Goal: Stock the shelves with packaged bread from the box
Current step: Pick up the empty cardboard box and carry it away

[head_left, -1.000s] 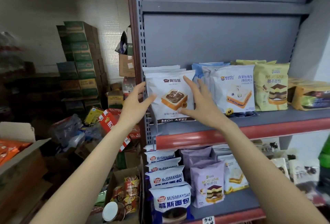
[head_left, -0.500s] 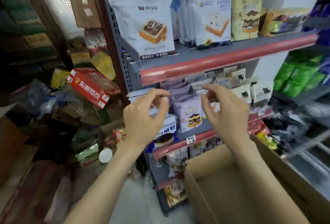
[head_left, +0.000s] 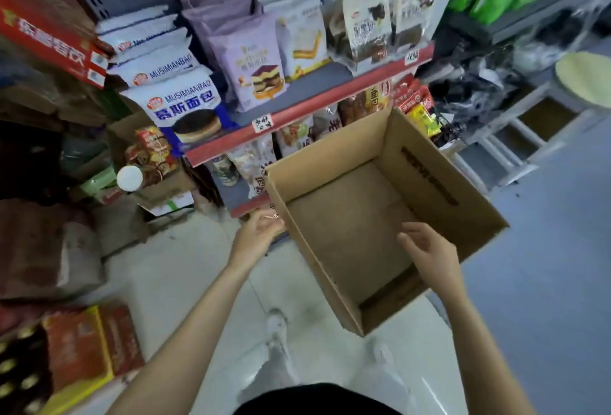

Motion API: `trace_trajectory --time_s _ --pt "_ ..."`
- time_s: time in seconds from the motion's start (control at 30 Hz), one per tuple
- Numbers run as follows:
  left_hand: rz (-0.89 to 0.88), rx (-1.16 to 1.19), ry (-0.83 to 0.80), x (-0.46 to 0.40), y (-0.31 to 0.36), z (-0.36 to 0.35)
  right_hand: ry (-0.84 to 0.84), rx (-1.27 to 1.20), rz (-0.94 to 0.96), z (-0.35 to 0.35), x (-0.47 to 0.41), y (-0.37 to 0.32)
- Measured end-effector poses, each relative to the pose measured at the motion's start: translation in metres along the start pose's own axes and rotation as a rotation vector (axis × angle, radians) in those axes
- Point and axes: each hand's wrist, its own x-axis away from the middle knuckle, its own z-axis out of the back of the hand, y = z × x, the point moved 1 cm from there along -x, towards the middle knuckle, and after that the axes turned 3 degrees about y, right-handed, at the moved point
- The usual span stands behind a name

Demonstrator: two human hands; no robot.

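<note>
Looking down at the open brown cardboard box, centre-right of frame, sitting on the pale floor against the shelf unit. I see bare cardboard bottom, no packs visible inside. My left hand is at the box's left wall, just left of centre frame, fingers loosely curled, holding nothing; can't tell if fingertips touch the cardboard. My right hand is over the box's near right part, fingers relaxed and slightly spread, holding nothing. Packaged bread is on the red-edged grey metal shelf in the upper middle: white-and-blue bread bags marked MUSIMIANBAO stacked in a row upper left of centre, lilac cake-picture bags just right of them, white sandwich-picture bags next, clear dark-filled bags further right. More packs on the lower shelf behind the box, blurred. Round pale stool at right edge.
</note>
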Motion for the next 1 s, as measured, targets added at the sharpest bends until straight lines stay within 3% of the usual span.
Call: trace_trajectory --time_s 0.1,0.23,0.53,0.63,0.83,1.0 --pt "0.146 0.068 0.042 0.013 -0.027 -0.06 0.105 -0.066 -0.112 0.018 -0.015 0.067" --pt "0.324 0.14 0.17 0.036 -0.052 -0.137 0.148 -0.217 -0.41 0.026 -0.052 0.16" --pt "0.577 0.128 0.286 0.064 -0.085 -0.227 -0.16 -0.711 -0.882 -0.004 -0.114 0.214" --pt "0.588 0.132 0.299 0.067 -0.087 -0.226 -0.231 -0.713 -0.866 -0.006 -0.112 0.22" --pt "0.568 0.106 0.26 0.094 -0.078 -0.213 -0.171 -0.732 -0.715 0.017 -0.093 0.223" --pt "0.645 -0.031 0.236 0.158 -0.095 -0.186 -0.348 -0.643 -0.75 0.025 -0.053 0.226"
